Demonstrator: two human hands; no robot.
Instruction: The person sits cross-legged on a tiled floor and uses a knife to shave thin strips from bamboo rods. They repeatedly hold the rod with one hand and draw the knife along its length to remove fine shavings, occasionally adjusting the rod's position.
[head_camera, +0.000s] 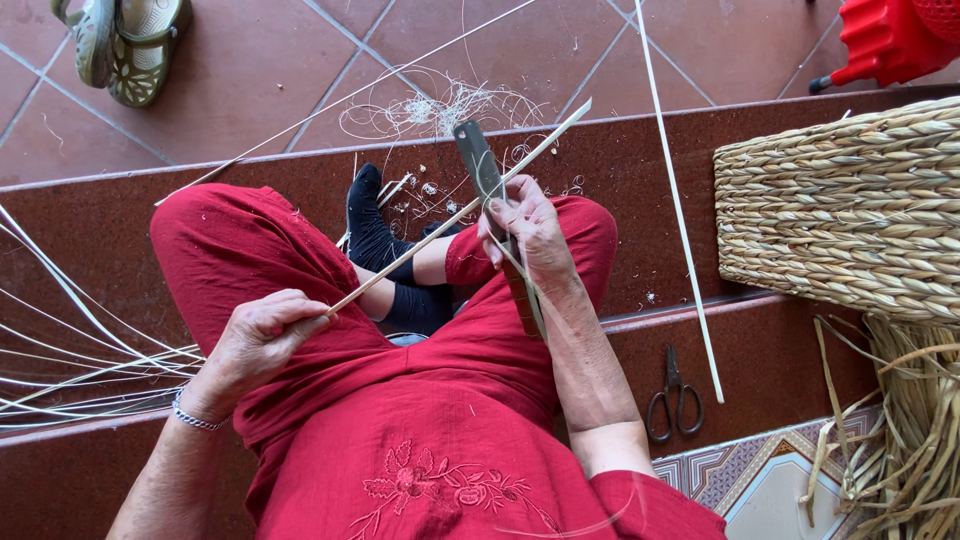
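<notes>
Lighting: even, soft daylight, bright across the whole frame; source direction unclear. Shadows: faint and short, under the scissors (674, 397) and beside the woven basket (850, 205). Glare: mild sheen on the floor tiles (300, 50) at upper left. Focus: sharp centre; slight wide-angle stretch at frame edges. Colours saturated, reds dominant.

I wear a red top (440, 470) with flower embroidery stitched in the same red across its front, matching loose red trousers (240, 250), black socks (372, 235), and a thin silver chain bracelet (195, 418) on my left wrist.
</notes>
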